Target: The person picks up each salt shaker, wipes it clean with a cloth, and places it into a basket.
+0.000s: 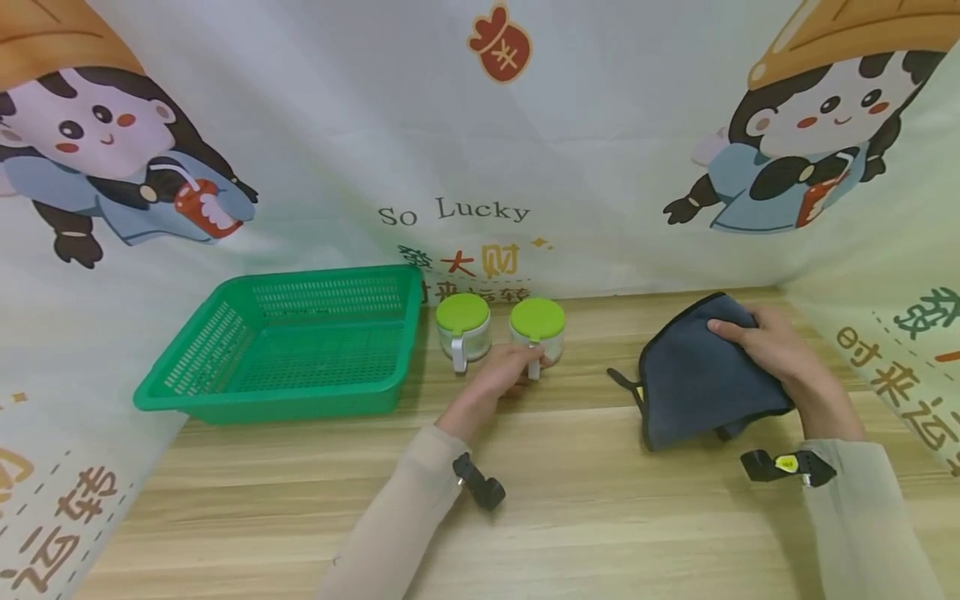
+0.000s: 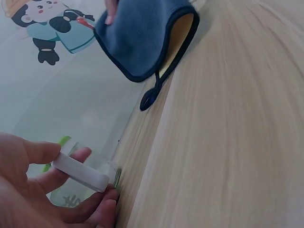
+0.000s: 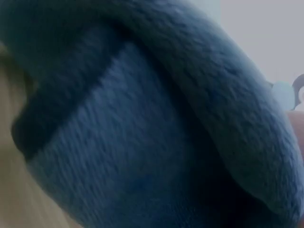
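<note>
Well, the dark-edged, yellow-backed blue cloth [image 1: 701,379] seems plush.

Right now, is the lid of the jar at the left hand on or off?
On: in the head view, the green lid covers the top of the jar.

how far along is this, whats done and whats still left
Done, by the look of it: the cloth is gripped in the right hand. In hand: the left hand has its fingers on the handle of the nearer jar. Probably left: wiping it, since the cloth is apart from it, then perhaps the other jar, which neither hand holds.
</note>
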Available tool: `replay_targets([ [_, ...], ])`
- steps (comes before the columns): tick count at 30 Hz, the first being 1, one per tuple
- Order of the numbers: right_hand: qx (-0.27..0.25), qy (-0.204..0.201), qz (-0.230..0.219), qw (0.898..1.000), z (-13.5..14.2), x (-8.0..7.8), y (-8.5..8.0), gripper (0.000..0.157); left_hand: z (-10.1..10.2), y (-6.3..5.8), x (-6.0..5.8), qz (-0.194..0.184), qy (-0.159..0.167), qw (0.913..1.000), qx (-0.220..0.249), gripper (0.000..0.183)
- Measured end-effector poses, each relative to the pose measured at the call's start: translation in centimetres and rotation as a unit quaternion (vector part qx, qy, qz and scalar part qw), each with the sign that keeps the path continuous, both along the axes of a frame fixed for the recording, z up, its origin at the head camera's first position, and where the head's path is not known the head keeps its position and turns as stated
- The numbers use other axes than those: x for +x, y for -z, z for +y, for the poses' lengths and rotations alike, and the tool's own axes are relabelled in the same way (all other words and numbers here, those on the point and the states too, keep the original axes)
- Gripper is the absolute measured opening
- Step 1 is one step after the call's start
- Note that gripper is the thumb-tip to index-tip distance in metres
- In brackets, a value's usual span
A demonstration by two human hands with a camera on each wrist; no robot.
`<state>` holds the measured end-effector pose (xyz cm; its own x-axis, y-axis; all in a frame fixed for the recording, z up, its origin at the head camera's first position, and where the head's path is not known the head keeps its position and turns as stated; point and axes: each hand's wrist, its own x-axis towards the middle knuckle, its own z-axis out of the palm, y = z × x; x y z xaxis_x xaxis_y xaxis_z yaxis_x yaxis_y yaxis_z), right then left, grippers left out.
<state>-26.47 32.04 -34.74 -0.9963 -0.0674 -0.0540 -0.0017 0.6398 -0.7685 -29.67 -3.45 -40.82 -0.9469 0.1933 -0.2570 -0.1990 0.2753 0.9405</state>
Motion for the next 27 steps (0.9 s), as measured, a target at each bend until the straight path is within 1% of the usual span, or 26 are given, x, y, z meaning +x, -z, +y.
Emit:
replay_targets([
  [3, -0.002, 0.029, 0.056, 0.998, -0.4, 0.3, -0.6, 0.037, 0.0, 0.1, -0.1, -0.006, -0.005, 0.9999, 0.013, 0.033],
  [5, 0.003, 0.040, 0.085, 0.996, -0.7, 0.6, -1.1, 0.036, -0.1, 0.1, -0.1, -0.010, -0.007, 0.9997, 0.022, 0.031],
  [8, 0.023, 0.039, 0.130, 0.991, -1.1, 1.0, -2.0, 0.036, -0.2, 0.1, -0.3, -0.017, -0.016, 0.9990, 0.038, 0.029],
  [12, 0.043, 0.026, 0.151, 0.987, -2.0, 1.7, -3.0, 0.039, -0.4, 0.2, -0.4, -0.020, -0.028, 0.9970, 0.070, 0.026],
  [17, 0.063, 0.007, 0.175, 0.983, -3.5, 2.8, -4.1, 0.040, -0.7, 0.4, -0.3, -0.009, -0.028, 0.9931, 0.114, 0.026],
  [19, 0.072, -0.004, 0.184, 0.980, -4.1, 3.1, -4.5, 0.039, -0.9, 0.5, -0.2, -0.003, -0.032, 0.9914, 0.126, 0.027],
  [22, 0.068, -0.023, 0.191, 0.979, -4.9, 3.4, -5.0, 0.033, -1.3, 0.4, 0.0, 0.002, -0.035, 0.9910, 0.129, 0.028],
  [24, 0.054, -0.037, 0.197, 0.978, -5.4, 3.7, -5.2, 0.028, -1.5, 0.3, 0.2, 0.003, -0.032, 0.9912, 0.128, 0.028],
  [27, 0.025, -0.061, 0.210, 0.975, -6.2, 4.1, -5.5, 0.029, -1.7, -0.2, 0.7, 0.005, -0.024, 0.9915, 0.128, 0.026],
])
